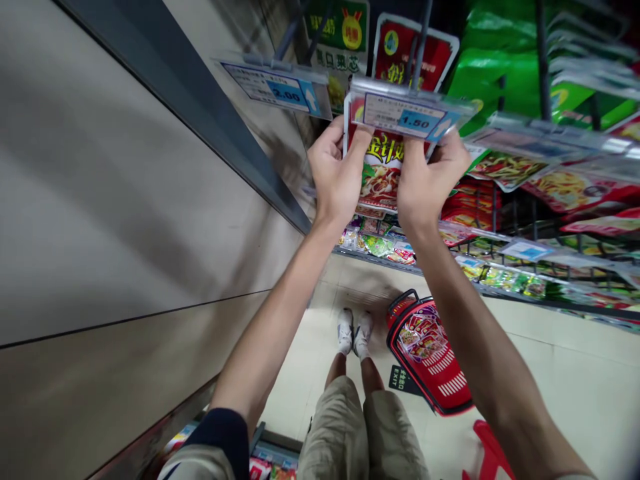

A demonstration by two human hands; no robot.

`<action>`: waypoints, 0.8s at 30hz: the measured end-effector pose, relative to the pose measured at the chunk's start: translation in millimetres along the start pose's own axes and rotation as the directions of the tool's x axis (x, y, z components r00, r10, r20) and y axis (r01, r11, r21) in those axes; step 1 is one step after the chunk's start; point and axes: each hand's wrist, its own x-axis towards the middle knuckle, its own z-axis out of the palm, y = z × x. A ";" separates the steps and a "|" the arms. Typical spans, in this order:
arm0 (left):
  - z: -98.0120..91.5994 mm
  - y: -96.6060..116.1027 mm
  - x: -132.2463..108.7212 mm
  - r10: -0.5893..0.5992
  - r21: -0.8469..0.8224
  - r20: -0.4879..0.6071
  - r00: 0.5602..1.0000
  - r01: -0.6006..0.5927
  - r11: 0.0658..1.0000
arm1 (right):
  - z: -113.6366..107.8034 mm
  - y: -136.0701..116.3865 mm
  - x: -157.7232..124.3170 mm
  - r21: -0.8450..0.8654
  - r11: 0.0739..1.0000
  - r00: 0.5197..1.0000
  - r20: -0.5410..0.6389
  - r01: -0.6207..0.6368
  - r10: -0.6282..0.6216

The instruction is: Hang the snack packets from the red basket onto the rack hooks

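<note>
Left hand (pixel 336 172), right hand (pixel 430 181) — gripping a red packet (pixel 381 170).

The metal store shelf (pixel 515 293) carries many small colourful packets (pixel 377 245). On the pale tile floor (pixel 565 380) stand one red plastic basket (pixel 427 357) and a black exit sign (pixel 403 380).
</note>
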 end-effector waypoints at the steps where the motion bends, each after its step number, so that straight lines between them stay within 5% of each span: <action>1: 0.9 -2.1 2.7 -0.007 0.006 0.006 1.000 0.007 1.000 | 0.5 -0.5 0.8 -0.002 1.000 1.000 -0.003 0.001 -0.001; 8: 7.5 11.3 0.8 -0.027 0.029 -0.022 0.999 0.028 0.999 | 5.3 2.2 -1.9 -0.011 0.997 0.996 -0.046 -0.071 0.071; 12: 10.7 19.9 0.0 -0.063 0.005 -0.050 0.997 0.063 0.998 | 10.9 12.3 -1.2 -0.030 0.990 0.990 0.036 -0.135 0.136; 17: 10.3 18.5 -1.1 -0.125 -0.005 -0.073 0.990 0.124 0.992 | 6.5 15.1 -4.8 -0.060 0.993 0.995 0.025 -0.098 0.100; 24: 14.5 9.0 9.3 -0.124 -0.012 -0.090 0.988 0.124 0.992 | 7.9 16.8 -0.5 0.009 0.980 0.977 0.081 -0.199 0.197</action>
